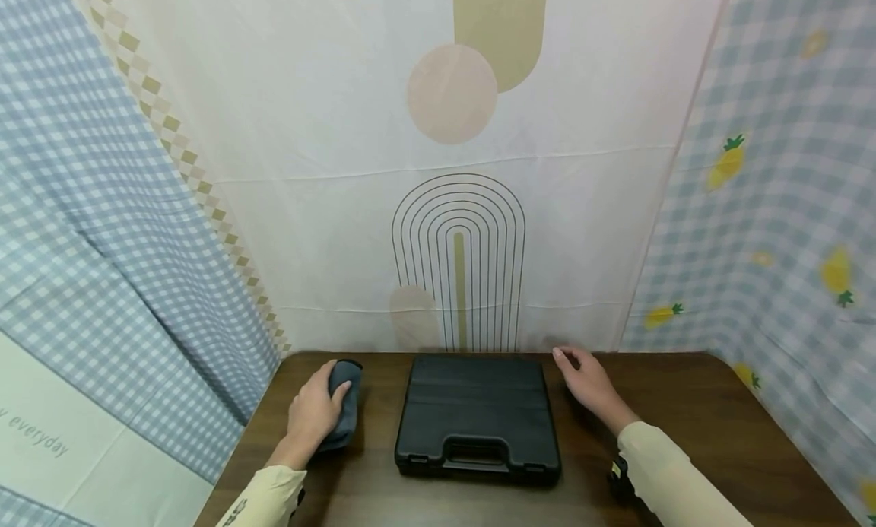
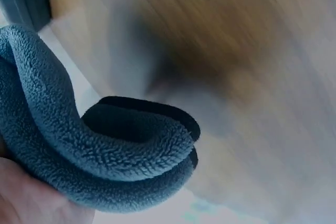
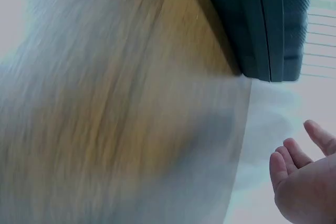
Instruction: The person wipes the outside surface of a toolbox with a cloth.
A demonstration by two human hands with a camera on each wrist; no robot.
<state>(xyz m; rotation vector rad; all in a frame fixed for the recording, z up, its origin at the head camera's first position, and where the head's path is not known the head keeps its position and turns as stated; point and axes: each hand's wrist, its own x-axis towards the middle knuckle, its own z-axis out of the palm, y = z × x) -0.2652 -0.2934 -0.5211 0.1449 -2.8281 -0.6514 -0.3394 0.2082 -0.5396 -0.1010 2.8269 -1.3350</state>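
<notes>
In the head view my left hand [image 1: 315, 411] grips a folded grey-blue cloth [image 1: 347, 404], thumb across its near face. The left wrist view shows the fluffy cloth [image 2: 105, 150] doubled over, with a black edge along its end. A black plastic carrying case [image 1: 477, 405] lies flat between my hands, its handle and two latches facing me. To the right of the case, my right hand [image 1: 587, 379] hovers with loosely bent fingers and nothing in them. The right wrist view shows the same hand [image 3: 302, 174] apart from the ribbed side of the case [image 3: 262, 30].
A brown wooden table [image 1: 684, 405] carries the case. Its back edge meets a hanging white cloth [image 1: 328, 246] with printed shapes. Blue checked curtains [image 1: 773, 230] hang at both sides.
</notes>
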